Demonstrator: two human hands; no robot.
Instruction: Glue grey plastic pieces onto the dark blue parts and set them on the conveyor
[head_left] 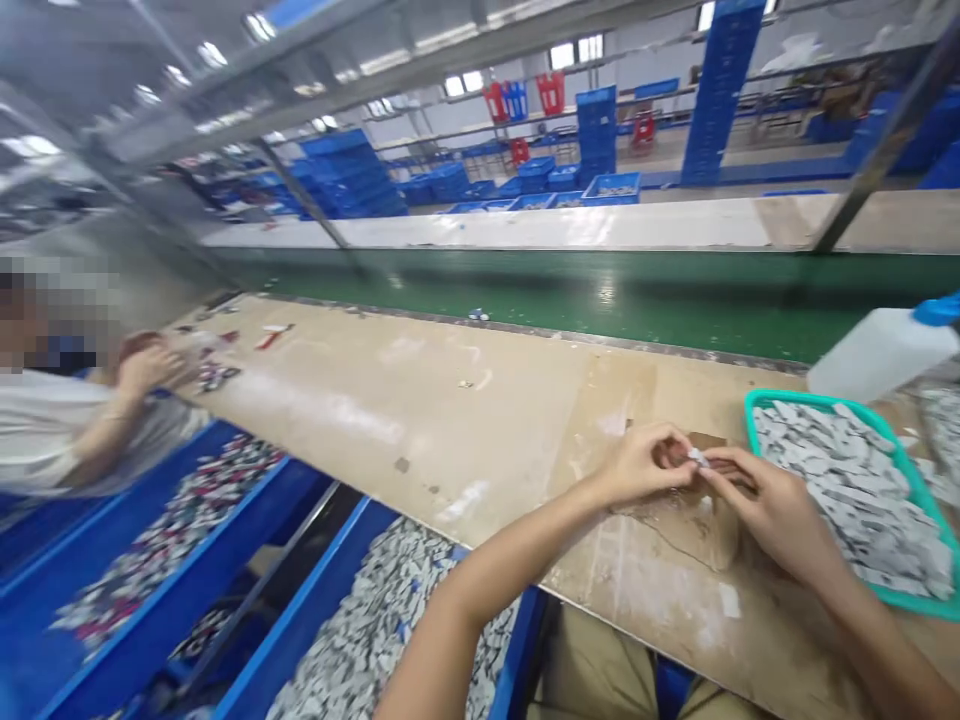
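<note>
Over the tan workbench (517, 430), my left hand (649, 462) and my right hand (772, 500) meet fingertip to fingertip. Pinched between them is a small whitish piece (697, 457), too small to name more exactly. Fingers of both hands are closed on it, and they partly hide it. Beneath the hands lies a worn brown sheet (690, 535) on the bench. Just right of my right hand stands a turquoise basket (919, 478) filled with many small grey-white pieces.
A white bottle with a blue cap (877, 350) stands behind the basket. Below the bench edge are blue bins (262, 640) of small pieces. A co-worker (67, 430) works at the left end. A green conveyor belt (540, 290) runs along the bench's far side.
</note>
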